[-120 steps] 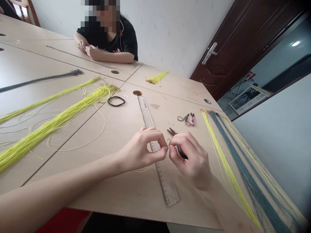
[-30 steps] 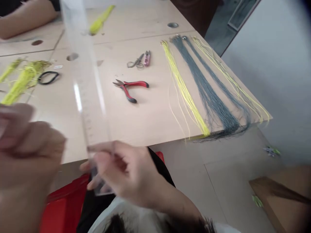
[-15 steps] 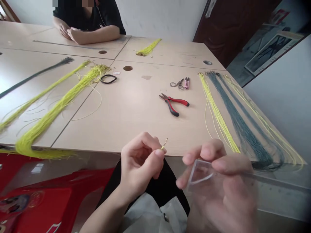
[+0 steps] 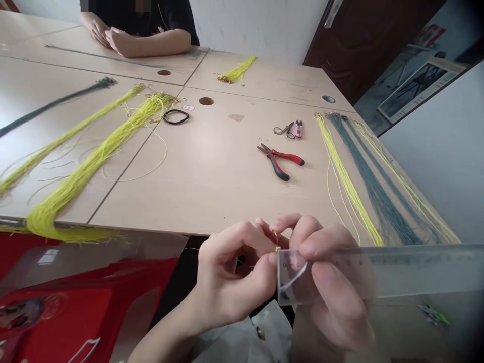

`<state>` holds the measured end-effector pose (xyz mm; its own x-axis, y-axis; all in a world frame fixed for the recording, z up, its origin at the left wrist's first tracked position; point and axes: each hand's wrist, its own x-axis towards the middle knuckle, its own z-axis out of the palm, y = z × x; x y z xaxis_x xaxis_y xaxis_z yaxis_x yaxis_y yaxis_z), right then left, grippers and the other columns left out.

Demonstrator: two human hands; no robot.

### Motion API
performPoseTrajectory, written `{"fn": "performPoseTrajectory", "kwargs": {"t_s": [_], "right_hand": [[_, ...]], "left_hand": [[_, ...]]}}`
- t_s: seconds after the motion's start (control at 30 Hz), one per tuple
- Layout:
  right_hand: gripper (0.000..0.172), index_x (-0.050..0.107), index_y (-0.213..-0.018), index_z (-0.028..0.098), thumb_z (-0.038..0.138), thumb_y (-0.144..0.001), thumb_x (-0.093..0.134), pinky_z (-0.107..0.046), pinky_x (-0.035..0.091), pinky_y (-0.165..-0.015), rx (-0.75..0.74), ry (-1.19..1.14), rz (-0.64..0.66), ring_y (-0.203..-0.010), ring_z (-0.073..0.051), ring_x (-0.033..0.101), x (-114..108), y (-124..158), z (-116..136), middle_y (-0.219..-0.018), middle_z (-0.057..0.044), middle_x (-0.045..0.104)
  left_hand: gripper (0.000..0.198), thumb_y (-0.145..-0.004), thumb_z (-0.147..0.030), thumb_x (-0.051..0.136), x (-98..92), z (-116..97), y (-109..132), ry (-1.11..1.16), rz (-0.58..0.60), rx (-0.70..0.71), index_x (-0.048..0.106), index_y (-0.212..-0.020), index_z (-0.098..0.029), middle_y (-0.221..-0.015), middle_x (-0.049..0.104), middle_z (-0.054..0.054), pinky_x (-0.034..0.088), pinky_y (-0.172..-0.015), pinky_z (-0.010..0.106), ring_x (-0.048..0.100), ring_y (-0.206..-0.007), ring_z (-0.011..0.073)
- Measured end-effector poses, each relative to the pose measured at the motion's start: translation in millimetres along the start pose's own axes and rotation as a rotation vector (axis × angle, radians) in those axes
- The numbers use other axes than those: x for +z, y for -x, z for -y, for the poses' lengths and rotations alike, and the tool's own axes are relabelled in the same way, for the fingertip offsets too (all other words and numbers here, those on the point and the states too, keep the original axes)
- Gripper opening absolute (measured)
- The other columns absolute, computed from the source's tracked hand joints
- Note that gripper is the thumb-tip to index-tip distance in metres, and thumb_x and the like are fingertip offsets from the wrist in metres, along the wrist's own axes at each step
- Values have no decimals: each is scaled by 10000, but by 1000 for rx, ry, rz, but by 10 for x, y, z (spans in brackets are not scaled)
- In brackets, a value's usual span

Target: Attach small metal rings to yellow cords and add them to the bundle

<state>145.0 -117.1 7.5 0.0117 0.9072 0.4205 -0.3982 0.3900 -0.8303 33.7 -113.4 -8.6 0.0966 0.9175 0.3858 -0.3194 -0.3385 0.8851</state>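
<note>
My left hand pinches the end of a thin yellow cord with a small gold clasp, held below the table's front edge. My right hand grips one end of a clear plastic ruler that stretches off to the right. The ruler's end touches the clasp, and both hands' fingertips meet there. Red-handled pliers lie on the table beyond my hands.
The light wooden table carries yellow cord bundles at left, yellow and grey cords at right, small scissors, a pink clipper and a black hair band. Another person sits across. A red stool stands lower left.
My right hand has brought the ruler's end up against the clasp held by my left hand. The hands are closer together. The view has tilted slightly.
</note>
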Motion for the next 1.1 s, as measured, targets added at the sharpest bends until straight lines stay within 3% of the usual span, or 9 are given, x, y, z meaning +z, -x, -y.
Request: {"fn": "performPoseTrajectory", "kwargs": {"t_s": [0.23,0.47,1.1], "right_hand": [[146,653,-891,250,222,-868,512,-428,490,-862,117,-54,4,-883,-214,564,18,-12,-6,-657,-21,508],[154,639,-897,254,216,-877,491,-437,502,-827,141,-74,-1,-920,-230,582,-2,-13,0,-661,-18,501],[164,639,-889,260,213,-872,483,-428,496,-820,151,-74,2,-915,-228,575,0,6,20,-658,-19,510]], "left_hand": [[136,-863,-118,524,-49,-64,-33,-89,59,62,504,-739,-171,-605,497,-18,350,-548,262,417,-555,85],[123,-844,-61,501,-70,-55,-34,-133,106,79,509,-775,-164,-606,433,-30,315,-506,245,378,-547,75],[139,-807,-39,507,-76,-42,-27,-143,120,79,524,-794,-176,-620,509,-10,349,-524,258,416,-538,87]]}}
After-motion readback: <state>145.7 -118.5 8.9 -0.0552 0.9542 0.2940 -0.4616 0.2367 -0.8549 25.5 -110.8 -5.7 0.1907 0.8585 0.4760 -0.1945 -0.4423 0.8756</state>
